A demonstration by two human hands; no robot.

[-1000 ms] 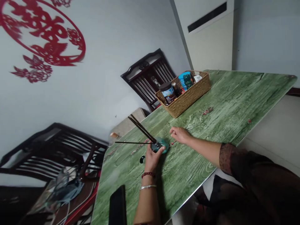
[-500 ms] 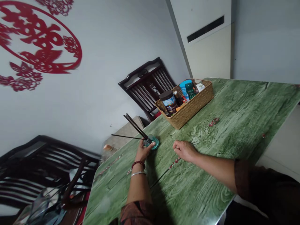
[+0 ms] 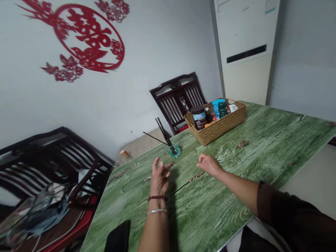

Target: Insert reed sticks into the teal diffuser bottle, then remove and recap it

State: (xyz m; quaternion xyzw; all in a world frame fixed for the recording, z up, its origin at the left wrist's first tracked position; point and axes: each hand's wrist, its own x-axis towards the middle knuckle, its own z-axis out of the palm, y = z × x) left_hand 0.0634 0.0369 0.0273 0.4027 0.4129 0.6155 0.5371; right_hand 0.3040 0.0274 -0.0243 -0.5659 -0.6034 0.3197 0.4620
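A reed diffuser point(image 3: 175, 150), a small teal glass bottle with several dark sticks leaning left, stands upright on the green marbled table point(image 3: 210, 206). My left hand point(image 3: 160, 176) is in front of it, apart from the bottle, with fingers loosely bent and spread around nothing. A bead bracelet and a silver bangle circle that wrist. My right hand point(image 3: 209, 165) is curled into a loose fist over the table, to the right of the diffuser. Nothing shows in its fingers.
A woven basket point(image 3: 223, 130) holding a dark-lidded jar point(image 3: 198, 119), a blue container and a green bottle is behind my right hand. A black phone-like object point(image 3: 118, 236) lies at the near left. Dark wooden chairs point(image 3: 178, 101) stand beyond the table.
My left hand has let go of the reed diffuser and drawn back toward me, leaving it standing on the table. My right hand stays curled. The camera view has shifted and levelled somewhat.
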